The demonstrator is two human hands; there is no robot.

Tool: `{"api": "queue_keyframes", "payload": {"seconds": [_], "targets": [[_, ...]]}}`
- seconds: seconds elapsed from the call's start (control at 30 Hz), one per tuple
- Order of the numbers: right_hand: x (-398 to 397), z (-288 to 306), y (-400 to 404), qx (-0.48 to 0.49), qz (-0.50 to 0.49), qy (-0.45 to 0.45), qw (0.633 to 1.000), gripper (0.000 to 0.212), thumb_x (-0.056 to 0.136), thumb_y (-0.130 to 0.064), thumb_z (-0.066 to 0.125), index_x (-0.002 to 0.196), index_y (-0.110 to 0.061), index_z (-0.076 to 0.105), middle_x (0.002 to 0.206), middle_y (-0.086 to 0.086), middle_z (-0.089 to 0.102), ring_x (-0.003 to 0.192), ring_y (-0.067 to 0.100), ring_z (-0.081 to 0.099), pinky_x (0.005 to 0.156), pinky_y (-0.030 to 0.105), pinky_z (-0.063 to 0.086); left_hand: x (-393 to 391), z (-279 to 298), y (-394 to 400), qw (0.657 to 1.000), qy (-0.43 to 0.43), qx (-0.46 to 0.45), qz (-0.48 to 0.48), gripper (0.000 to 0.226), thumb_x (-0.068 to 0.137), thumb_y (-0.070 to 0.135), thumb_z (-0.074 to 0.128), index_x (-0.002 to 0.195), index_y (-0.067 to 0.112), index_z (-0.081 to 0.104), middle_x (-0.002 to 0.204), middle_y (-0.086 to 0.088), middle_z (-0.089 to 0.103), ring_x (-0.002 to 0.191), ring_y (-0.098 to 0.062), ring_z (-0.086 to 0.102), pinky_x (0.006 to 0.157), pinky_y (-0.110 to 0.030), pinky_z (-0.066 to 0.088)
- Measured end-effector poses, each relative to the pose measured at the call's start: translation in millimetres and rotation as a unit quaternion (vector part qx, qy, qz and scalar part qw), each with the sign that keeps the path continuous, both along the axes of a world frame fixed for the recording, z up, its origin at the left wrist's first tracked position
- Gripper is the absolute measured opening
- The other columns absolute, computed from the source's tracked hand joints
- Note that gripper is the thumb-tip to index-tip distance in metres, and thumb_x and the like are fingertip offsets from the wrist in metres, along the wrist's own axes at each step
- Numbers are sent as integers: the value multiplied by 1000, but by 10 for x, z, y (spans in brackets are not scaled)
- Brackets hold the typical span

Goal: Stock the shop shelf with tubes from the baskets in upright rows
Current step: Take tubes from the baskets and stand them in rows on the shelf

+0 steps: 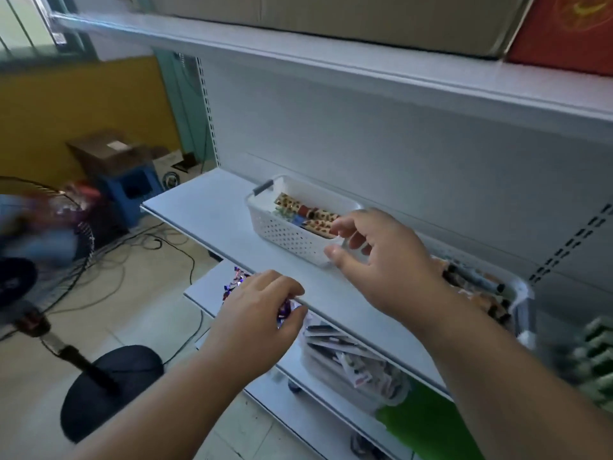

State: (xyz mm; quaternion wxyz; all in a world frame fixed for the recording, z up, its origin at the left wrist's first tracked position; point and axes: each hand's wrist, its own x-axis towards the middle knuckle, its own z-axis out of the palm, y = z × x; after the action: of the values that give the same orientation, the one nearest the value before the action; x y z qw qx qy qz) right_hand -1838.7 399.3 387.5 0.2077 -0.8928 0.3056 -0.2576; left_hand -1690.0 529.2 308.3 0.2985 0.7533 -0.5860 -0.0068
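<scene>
Our right hand (381,260) hovers spread at the white basket (292,234) of patterned tubes (318,220); our left hand (265,307) pinches a purple wrapper (284,310). No writing is legible.

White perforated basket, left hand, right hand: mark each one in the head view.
White perforated basket (282,232): head view, on its perforated front wall.
Left hand (262,310): head view, on the back of the hand, fingers curled around a shiny purple item.
Right hand (384,260): head view, on the back of the hand.
</scene>
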Motion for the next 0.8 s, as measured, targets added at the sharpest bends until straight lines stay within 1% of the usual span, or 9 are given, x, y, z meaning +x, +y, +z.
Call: {"api": "queue_keyframes", "payload": {"seconds": [0.13, 0.23, 0.37, 0.43, 0.53, 0.6, 0.67, 0.73, 0.8], "targets": [[404, -53, -423, -12, -17, 36, 999, 25, 86, -37, 68, 109, -28, 63, 99, -12, 59, 84, 1, 55, 68, 7, 38, 353, -80, -277, 1000, 22, -4, 8, 19, 88, 41, 60, 106, 35, 61, 99, 24, 52, 92, 1, 46, 81, -20, 36], [709, -114, -803, -7, -3, 69, 998, 24, 86, -34, 70, 107, -25, 64, 95, -11, 58, 81, 4, 57, 64, 8, 39, 608, -50, -470, 1000, 18, -4, 10, 19, 88, 41, 60, 106, 34, 61, 98, 25, 52, 90, -2, 51, 78, -23, 42], [1175, -305, -1342, 40, -10, 151, 988, 25, 84, -32, 71, 107, -23, 65, 94, -6, 64, 86, 13, 62, 71, 23, 48, 1041, 87, -679, 1000, -2, -10, 11, 21, 88, 42, 58, 107, 34, 60, 97, 25, 51, 89, -5, 53, 77, -25, 43], [1373, -414, -1541, 70, -12, 224, 972, 28, 84, -33, 70, 110, -25, 64, 102, -6, 66, 92, 15, 63, 71, 24, 48, 1223, 133, -789, 1000, -1, -4, 11, 23, 89, 43, 56, 109, 33, 61, 99, 23, 52, 91, -6, 53, 79, -24, 42], [1599, -565, -1762, 61, -6, 359, 931, 27, 87, -30, 67, 113, -22, 64, 109, -4, 65, 97, 20, 62, 54, 21, 43, 1459, 139, -980, 1000, 6, -8, -15, 24, 89, 44, 53, 109, 33, 61, 99, 24, 49, 92, -7, 51, 77, -25, 46], [1710, -701, -1857, 29, -16, 418, 908, 21, 86, -25, 65, 106, -19, 66, 104, 1, 68, 90, 22, 63, 63, 30, 52, 1631, 119, -1121, 998, 10, -20, -55, 21, 91, 42, 53, 107, 32, 61, 98, 22, 51, 91, -8, 52, 75, -26, 47], [1777, -841, -1912, 15, -35, 452, 891, 13, 84, -20, 61, 96, -18, 65, 93, 5, 68, 82, 23, 63, 71, 35, 54, 1820, 90, -1281, 994, 5, -40, -97, 22, 89, 43, 51, 104, 32, 61, 96, 19, 56, 88, -9, 54, 74, -24, 43], [1828, -927, -1919, 11, -56, 459, 887, 7, 83, -17, 58, 90, -19, 58, 88, 5, 64, 77, 24, 60, 68, 37, 53, 2003, 84, -1431, 990, 3, -53, -133, 22, 87, 42, 51, 100, 29, 63, 94, 15, 59, 84, -10, 55, 70, -23, 41], [1882, -968, -1911, 1, -76, 466, 881, 10, 81, -16, 60, 89, -20, 55, 89, 3, 62, 77, 23, 57, 64, 35, 50, 2167, 99, -1561, 984, 2, -64, -169, 20, 86, 39, 54, 98, 27, 63, 91, 13, 60, 81, -12, 55, 65, -24, 43]]}}
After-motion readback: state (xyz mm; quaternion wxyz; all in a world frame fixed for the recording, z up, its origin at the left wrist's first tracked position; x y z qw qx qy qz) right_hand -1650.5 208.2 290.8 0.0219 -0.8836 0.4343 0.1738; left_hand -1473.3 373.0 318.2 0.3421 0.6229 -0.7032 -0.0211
